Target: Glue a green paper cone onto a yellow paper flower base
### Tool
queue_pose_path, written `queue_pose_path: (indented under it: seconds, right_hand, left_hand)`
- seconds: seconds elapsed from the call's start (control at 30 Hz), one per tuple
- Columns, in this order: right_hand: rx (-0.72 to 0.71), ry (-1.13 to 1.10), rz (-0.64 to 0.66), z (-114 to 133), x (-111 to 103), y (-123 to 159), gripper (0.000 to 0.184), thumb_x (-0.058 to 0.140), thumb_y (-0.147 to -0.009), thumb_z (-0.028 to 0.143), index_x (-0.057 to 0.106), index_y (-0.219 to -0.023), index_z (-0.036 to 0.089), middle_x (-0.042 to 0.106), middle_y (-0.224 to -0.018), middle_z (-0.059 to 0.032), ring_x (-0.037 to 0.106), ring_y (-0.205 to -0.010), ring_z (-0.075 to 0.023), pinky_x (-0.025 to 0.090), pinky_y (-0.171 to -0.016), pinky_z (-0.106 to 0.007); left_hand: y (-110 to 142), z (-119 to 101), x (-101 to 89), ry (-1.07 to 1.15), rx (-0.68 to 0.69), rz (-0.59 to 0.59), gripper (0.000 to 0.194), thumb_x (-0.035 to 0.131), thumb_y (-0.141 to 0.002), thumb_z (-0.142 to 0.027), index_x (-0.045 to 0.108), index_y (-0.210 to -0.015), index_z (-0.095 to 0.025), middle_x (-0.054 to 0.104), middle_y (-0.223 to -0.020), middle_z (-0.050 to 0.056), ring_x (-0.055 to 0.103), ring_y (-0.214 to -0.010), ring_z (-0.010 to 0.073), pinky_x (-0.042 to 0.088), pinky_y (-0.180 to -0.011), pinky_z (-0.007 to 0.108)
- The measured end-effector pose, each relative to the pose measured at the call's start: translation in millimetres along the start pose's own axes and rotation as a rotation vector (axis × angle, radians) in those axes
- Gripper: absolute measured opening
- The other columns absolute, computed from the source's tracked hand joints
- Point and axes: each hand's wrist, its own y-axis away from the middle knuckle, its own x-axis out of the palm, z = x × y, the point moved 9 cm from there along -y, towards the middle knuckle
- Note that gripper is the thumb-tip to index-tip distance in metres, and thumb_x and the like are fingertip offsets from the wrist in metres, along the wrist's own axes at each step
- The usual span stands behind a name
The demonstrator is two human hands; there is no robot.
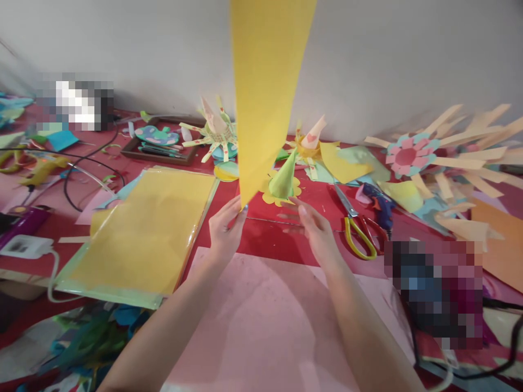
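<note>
My left hand (226, 224) pinches the lower corner of a yellow paper sheet (265, 81), which stands up in front of me and runs out of the top of the view. To its right, my right hand (312, 223) is held with fingers apart and somewhat blurred, with nothing in it. Just beyond the hands a green paper cone (283, 179) stands on a yellow flower-shaped base. A pair of scissors (359, 228) with red and yellow handles lies right of my right hand.
A stack of yellow paper in a clear sleeve (143, 228) lies at left. Pink paper (261, 321) covers the near table. Paper crafts stand along the wall, with a large paper flower (412, 155) at right. A dark glue gun (378, 207) lies beside the scissors. Cables cross both sides.
</note>
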Motion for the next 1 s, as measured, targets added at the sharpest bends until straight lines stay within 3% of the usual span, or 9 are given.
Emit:
queue_pose_path:
  seconds: [0.1, 0.2, 0.4, 0.5, 0.6, 0.7, 0.83, 0.9, 1.0]
  right_hand:
    - [-0.010, -0.035, 0.253, 1, 29, 9, 0.069, 0.067, -0.078, 0.039, 0.035, -0.139, 0.040, 0.041, -0.146, -0.0033, 0.056, -0.117, -0.0203, 0.054, -0.090, -0.040]
    - [-0.025, -0.077, 0.354, -1, 50, 18, 0.086, 0.075, -0.070, 0.028, 0.028, -0.141, 0.043, 0.035, -0.149, -0.0007, 0.046, -0.128, -0.0195, 0.048, -0.099, -0.040]
    - [-0.061, -0.269, -0.026, -8, 23, 8, 0.048, 0.060, -0.082, 0.042, 0.051, -0.127, 0.030, 0.056, -0.133, -0.0032, 0.053, -0.122, -0.0223, 0.049, -0.099, -0.043]
    - [-0.026, -0.342, -0.052, -9, 17, 3, 0.044, 0.057, -0.082, 0.048, 0.057, -0.121, 0.028, 0.064, -0.121, -0.0039, 0.061, -0.110, -0.0251, 0.057, -0.086, -0.044]
    - [-0.037, -0.386, -0.036, -5, 16, 2, 0.037, 0.058, -0.081, 0.049, 0.060, -0.112, 0.029, 0.064, -0.119, -0.0017, 0.063, -0.106, -0.0245, 0.059, -0.079, -0.042]
    - [-0.041, -0.394, -0.021, -3, 18, 3, 0.034, 0.058, -0.082, 0.049, 0.061, -0.110, 0.029, 0.064, -0.121, -0.0004, 0.063, -0.108, -0.0237, 0.060, -0.078, -0.041]
    - [-0.056, -0.364, 0.022, -4, 25, 6, 0.033, 0.054, -0.085, 0.048, 0.062, -0.111, 0.028, 0.061, -0.125, -0.0012, 0.060, -0.113, -0.0238, 0.056, -0.086, -0.043]
    - [-0.055, -0.332, 0.025, -6, 25, 6, 0.036, 0.052, -0.086, 0.049, 0.062, -0.113, 0.027, 0.062, -0.125, -0.0029, 0.058, -0.116, -0.0242, 0.052, -0.094, -0.045]
    - [-0.078, -0.251, -0.062, -5, 15, 7, 0.041, 0.057, -0.083, 0.047, 0.060, -0.119, 0.027, 0.061, -0.127, -0.0028, 0.053, -0.122, -0.0231, 0.041, -0.106, -0.044]
  left_hand:
    - [7, -23, 11.8, -0.113, 0.313, 0.095, 0.022, 0.052, -0.087, -0.014, 0.069, -0.098, -0.022, 0.067, -0.115, 0.006, 0.062, -0.107, 0.0184, 0.049, -0.093, 0.034]
    - [20, -31, 36.0, -0.273, 0.487, 0.297, 0.028, 0.050, -0.087, -0.011, 0.067, -0.104, -0.025, 0.060, -0.129, 0.006, 0.053, -0.122, 0.0204, 0.036, -0.107, 0.043]
    - [30, -35, 55.5, -0.367, 0.484, 0.488, 0.030, 0.051, -0.088, -0.017, 0.064, -0.112, -0.030, 0.048, -0.141, 0.005, 0.038, -0.134, 0.0241, 0.023, -0.113, 0.054]
    - [24, -30, 52.4, -0.269, 0.380, 0.465, 0.038, 0.056, -0.087, -0.031, 0.055, -0.124, -0.028, 0.037, -0.148, 0.009, 0.032, -0.138, 0.0272, 0.025, -0.112, 0.053]
    - [9, -11, 34.4, -0.160, 0.153, 0.262, 0.049, 0.056, -0.087, -0.034, 0.044, -0.134, -0.028, 0.032, -0.150, 0.009, 0.029, -0.139, 0.0261, 0.032, -0.110, 0.047]
    - [1, 21, 21.9, 0.046, -0.161, 0.130, 0.054, 0.057, -0.086, -0.042, 0.041, -0.135, -0.027, 0.046, -0.140, 0.011, 0.045, -0.129, 0.0256, 0.045, -0.099, 0.042]
    - [9, 49, 29.4, 0.207, -0.530, 0.190, 0.042, 0.052, -0.084, -0.053, 0.063, -0.103, -0.018, 0.069, -0.088, 0.006, 0.066, -0.081, 0.0206, 0.054, -0.069, 0.031]
    - [12, 49, 32.5, 0.176, -0.582, 0.233, 0.040, 0.053, -0.082, -0.055, 0.064, -0.077, -0.017, 0.065, -0.066, 0.002, 0.064, -0.066, 0.0183, 0.051, -0.059, 0.027]
    - [16, 41, 41.3, 0.202, -0.574, 0.329, 0.041, 0.054, -0.082, -0.055, 0.057, -0.062, -0.019, 0.058, -0.051, -0.001, 0.059, -0.052, 0.0159, 0.049, -0.056, 0.027]
